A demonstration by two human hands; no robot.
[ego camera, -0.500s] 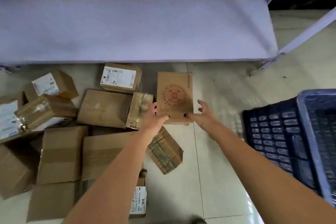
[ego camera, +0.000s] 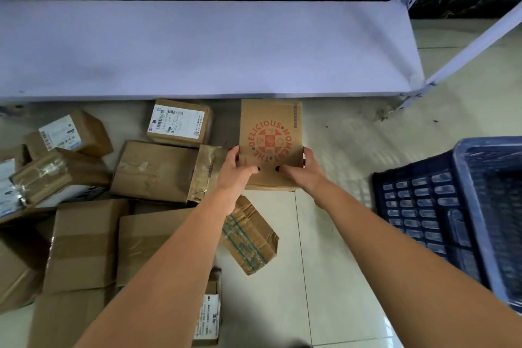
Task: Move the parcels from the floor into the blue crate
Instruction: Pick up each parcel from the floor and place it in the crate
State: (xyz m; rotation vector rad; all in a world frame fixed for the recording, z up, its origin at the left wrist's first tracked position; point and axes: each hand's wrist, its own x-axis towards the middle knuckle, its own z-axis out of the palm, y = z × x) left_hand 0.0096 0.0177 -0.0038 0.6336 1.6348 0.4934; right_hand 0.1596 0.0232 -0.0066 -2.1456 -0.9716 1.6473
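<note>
Parcels (ego camera: 84, 243) are crowding the left floor, while both hands, left hand (ego camera: 236, 168) and right hand (ego camera: 303, 168), are clamping fingers round the printed box (ego camera: 269, 133); blue crate (ego camera: 423, 206) is waiting right, contents unclear.

We look steeply down from head height, close over the floor (ego camera: 324, 263), facing the shelf (ego camera: 197, 45).
</note>
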